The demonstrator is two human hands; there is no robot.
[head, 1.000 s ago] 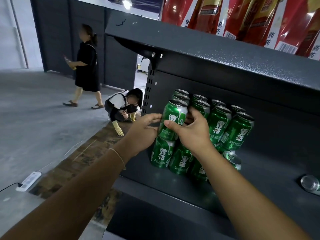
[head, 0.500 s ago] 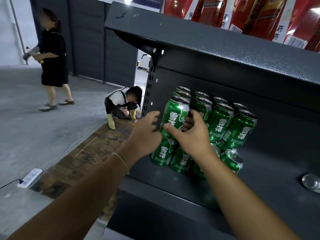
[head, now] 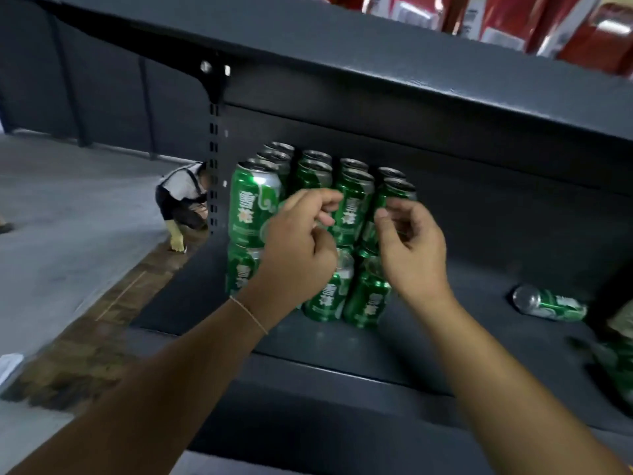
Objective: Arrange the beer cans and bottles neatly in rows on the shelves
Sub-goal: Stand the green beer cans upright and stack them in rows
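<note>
Green beer cans (head: pixel 254 204) stand stacked in two layers at the left end of a dark metal shelf (head: pixel 479 337). My left hand (head: pixel 298 248) hovers in front of the stack with loosely curled fingers and holds nothing. My right hand (head: pixel 411 248) is beside it, in front of the right-hand cans, fingers also loosely curled and empty. A single green can (head: pixel 548 305) lies on its side further right on the shelf. More green cans (head: pixel 620 365) show blurred at the right edge.
The shelf above (head: pixel 411 80) overhangs the cans and carries red packages (head: pixel 513 18). A perforated upright (head: pixel 213 159) marks the shelf's left end. A person (head: pixel 183 197) crouches on the grey floor beyond it.
Both hands have let go of the front top can and drawn back from the stack. The view has swung right, bringing the lying can into sight. The walking person is out of frame.
</note>
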